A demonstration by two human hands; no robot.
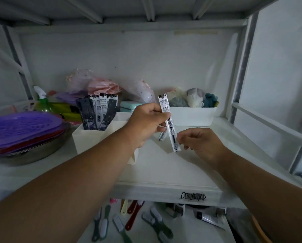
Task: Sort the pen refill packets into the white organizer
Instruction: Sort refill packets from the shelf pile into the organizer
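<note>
Both forearms reach over the shelf (164,172). The left hand (146,122) pinches a pen refill packet (169,123) upright; the right hand (202,143) curls near its lower end, contact unclear. Several packets (98,111) already stand in the white organizer (87,139); another (161,135) seemingly remains behind.

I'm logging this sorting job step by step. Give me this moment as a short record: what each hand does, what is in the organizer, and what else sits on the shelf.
left hand: grips the upper part of a white pen refill packet, held nearly upright
right hand: fingers curled at the packet's lower end; contact unclear
white organizer: holds several black and white packets standing up
second loose packet: partly hidden behind the held one
shelf extras: white bin, purple plates, green spray bottle
</note>
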